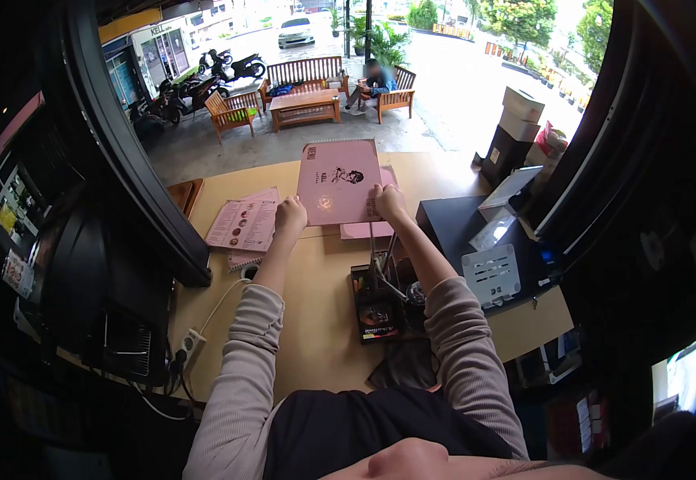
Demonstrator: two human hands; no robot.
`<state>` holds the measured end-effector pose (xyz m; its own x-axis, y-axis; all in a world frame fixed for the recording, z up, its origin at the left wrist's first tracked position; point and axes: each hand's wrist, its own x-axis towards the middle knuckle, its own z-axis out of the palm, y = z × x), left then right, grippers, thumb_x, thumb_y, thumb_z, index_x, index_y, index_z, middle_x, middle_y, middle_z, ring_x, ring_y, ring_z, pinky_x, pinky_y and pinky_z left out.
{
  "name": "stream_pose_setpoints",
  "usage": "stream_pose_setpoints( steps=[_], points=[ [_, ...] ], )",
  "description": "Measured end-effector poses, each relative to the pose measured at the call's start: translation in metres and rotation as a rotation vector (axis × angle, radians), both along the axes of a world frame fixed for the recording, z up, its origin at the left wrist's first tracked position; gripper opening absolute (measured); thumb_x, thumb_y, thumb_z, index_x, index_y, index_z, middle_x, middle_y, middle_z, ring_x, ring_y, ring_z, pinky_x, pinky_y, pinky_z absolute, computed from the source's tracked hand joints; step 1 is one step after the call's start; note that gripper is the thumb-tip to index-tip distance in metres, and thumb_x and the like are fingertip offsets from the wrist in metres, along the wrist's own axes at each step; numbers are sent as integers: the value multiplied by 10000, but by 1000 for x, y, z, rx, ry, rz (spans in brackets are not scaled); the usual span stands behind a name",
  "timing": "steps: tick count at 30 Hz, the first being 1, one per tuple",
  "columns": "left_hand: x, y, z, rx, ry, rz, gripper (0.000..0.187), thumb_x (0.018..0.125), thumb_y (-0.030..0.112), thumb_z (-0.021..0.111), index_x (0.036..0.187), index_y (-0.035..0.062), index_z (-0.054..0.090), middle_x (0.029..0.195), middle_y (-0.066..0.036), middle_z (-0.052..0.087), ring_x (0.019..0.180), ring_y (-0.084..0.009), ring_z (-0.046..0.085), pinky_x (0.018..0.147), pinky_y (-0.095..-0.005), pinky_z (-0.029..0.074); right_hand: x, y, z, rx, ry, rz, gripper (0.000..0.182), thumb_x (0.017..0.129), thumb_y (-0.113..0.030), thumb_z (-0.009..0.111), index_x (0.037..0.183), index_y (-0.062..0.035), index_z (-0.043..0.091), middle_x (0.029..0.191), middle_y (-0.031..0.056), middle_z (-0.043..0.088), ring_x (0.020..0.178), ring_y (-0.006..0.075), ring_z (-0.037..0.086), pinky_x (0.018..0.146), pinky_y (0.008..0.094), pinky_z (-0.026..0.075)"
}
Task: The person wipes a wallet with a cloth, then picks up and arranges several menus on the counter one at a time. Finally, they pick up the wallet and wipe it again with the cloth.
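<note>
Counter: wooden counter under your arms.
Menu: pink menu raised above the counter's far edge.
Left hand: your left hand clenched on the menu's lower left corner.
Right hand: your right hand closed on its lower right edge.

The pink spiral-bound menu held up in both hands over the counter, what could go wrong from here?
1. The pink spiral-bound menu is gripped only at its lower corners by the left hand and right hand, so it might tip or slip.
2. If it drops, it could land on the flat pink booklet beneath and slide it across the wooden counter.
3. The open pink menu with round pictures lies beside the left hand and might get knocked.
</note>
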<state>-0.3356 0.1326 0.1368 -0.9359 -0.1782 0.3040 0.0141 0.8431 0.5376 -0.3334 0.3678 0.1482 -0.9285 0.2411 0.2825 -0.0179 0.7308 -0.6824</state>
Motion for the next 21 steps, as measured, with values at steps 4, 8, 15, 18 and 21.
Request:
stream_pose_setpoints(
  steps=[4, 8, 15, 18, 21],
  points=[
    [-10, 26, 5, 32, 35, -18, 347, 869, 223, 343, 845, -51, 554, 826, -272, 576, 792, -387, 573, 715, -432, 462, -8, 25, 1, -4, 9, -16, 418, 860, -304, 419, 776, 72, 580, 799, 270, 577, 811, 401, 551, 767, 425, 420],
    [-25, 44, 6, 46, 36, -38, 332, 866, 215, 352, 842, -49, 552, 828, -277, 573, 791, -390, 572, 708, -434, 464, -27, 46, -9, 16, 13, -48, 410, 856, -304, 427, 785, 69, 580, 813, 277, 574, 816, 398, 554, 759, 427, 425],
    [-53, 61, -24, 19, -14, -46, 345, 875, 242, 337, 862, -31, 547, 835, -255, 582, 804, -379, 574, 717, -441, 457, -45, 64, -34, 10, -42, -50, 405, 848, -308, 440, 767, 64, 578, 802, 283, 573, 801, 405, 558, 748, 435, 431],
    [-61, 67, -42, 12, -41, -24, 350, 879, 255, 332, 868, -24, 543, 839, -250, 583, 805, -374, 575, 711, -442, 457, -49, 67, -50, -9, -43, -49, 411, 849, -310, 442, 750, 66, 574, 792, 283, 573, 793, 411, 557, 746, 436, 433],
    [-59, 73, -54, 15, -81, -6, 349, 881, 262, 332, 863, -18, 539, 843, -250, 583, 803, -373, 575, 703, -445, 456, -53, 71, -67, -8, -78, -61, 412, 850, -315, 446, 766, 70, 567, 805, 285, 571, 804, 414, 553, 748, 436, 433]
  ],
)
